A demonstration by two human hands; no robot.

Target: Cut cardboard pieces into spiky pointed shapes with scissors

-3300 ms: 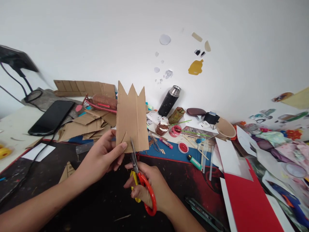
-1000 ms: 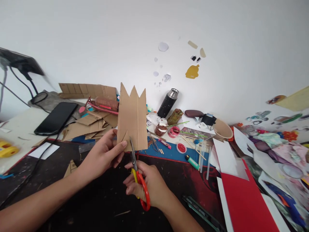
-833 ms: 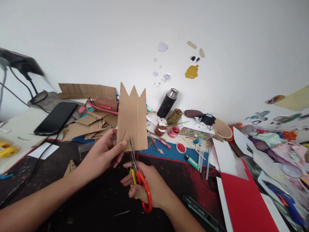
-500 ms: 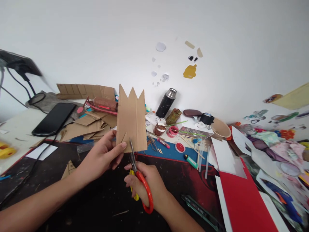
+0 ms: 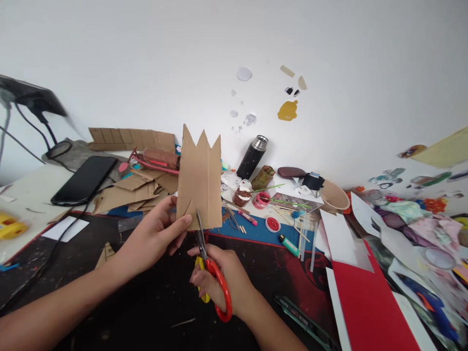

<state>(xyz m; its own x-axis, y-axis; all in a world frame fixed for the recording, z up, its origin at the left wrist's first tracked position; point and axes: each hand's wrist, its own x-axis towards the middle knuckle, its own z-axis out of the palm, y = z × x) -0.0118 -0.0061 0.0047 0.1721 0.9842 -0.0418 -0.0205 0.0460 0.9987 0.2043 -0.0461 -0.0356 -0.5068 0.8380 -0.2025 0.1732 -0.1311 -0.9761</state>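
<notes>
2 hands, 2 things held. Right hand (image 5: 230, 274): fingers curled round 1 pair of scissors (image 5: 212, 267), 2 handles, 1 red, 1 yellow. Left hand (image 5: 155, 241): thumb and fingers pinching 1 cardboard piece (image 5: 199, 180) at its lower left corner, held up above the dark mat (image 5: 146, 307). Cardboard: 3 spikes along top, 1 slanted slit at bottom, just beside the thumb. 1 blade in front of its lower edge; can't tell how far apart the blades are.

Near right: 1 cutter (image 5: 305, 319) on the mat, 1 red sheet (image 5: 369, 302).

Mid: 1 green tube (image 5: 289, 245), 1 tub of red paint (image 5: 272, 224), 1 pink marker (image 5: 247, 218). Behind those, 2 paint jars: 1 brown jar (image 5: 241, 198), 1 pink jar (image 5: 261, 201). Left side: 1 phone (image 5: 84, 180), 1 pile of cardboard scraps (image 5: 120, 197), overlapped, can't count.

Far: 1 brown case (image 5: 291, 172), 1 bowl (image 5: 335, 194), 1 black flask (image 5: 252, 158) near the wall. On the wall, 1 yellow cutout (image 5: 287, 111).
</notes>
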